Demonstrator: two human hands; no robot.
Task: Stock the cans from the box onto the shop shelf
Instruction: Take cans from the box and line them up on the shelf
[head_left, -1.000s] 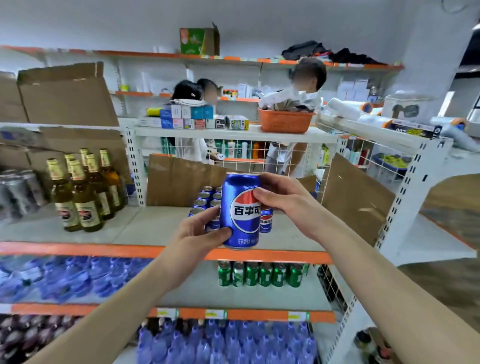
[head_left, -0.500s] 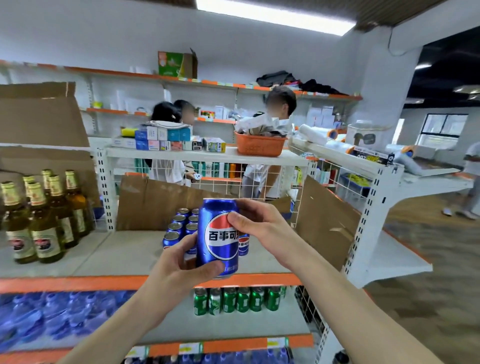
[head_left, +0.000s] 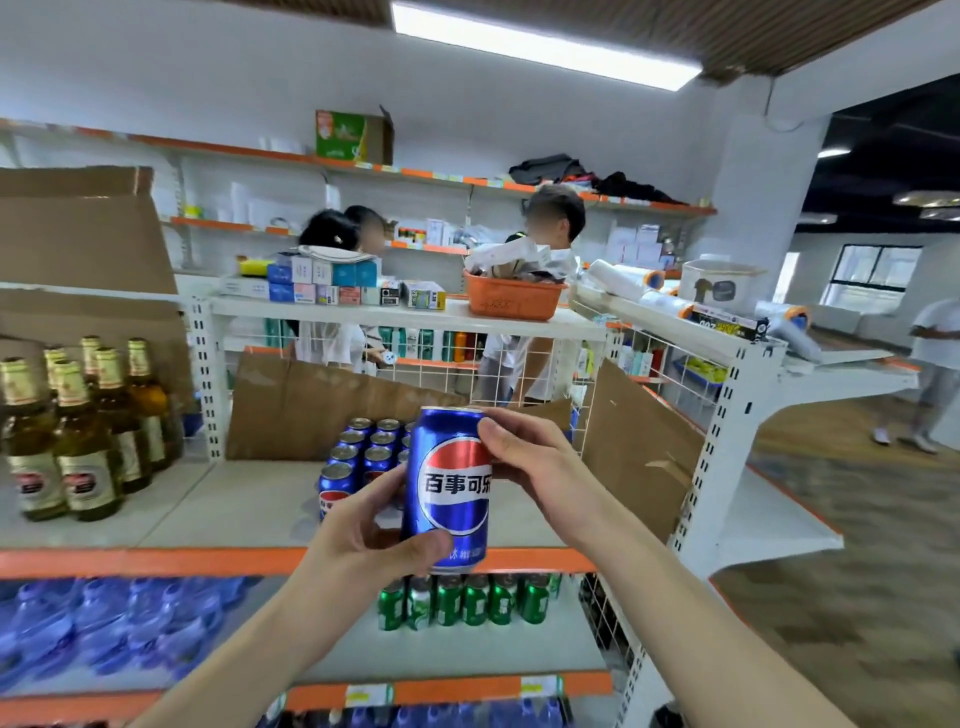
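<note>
I see two bare forearms rising from the bottom edge of my head view, one from the lower left and one from the lower right. No sleeve covers either arm as far as the frame shows, and the wrists carry no watch, band or glove. My left hand (head_left: 363, 540) and my right hand (head_left: 535, 462) are bare too, with no rings on the fingers I can see, and the nails are short and plain.

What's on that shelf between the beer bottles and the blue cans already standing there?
Nothing: in the head view, bare shelf lies between the beer bottles and the stocked blue cans.
</note>
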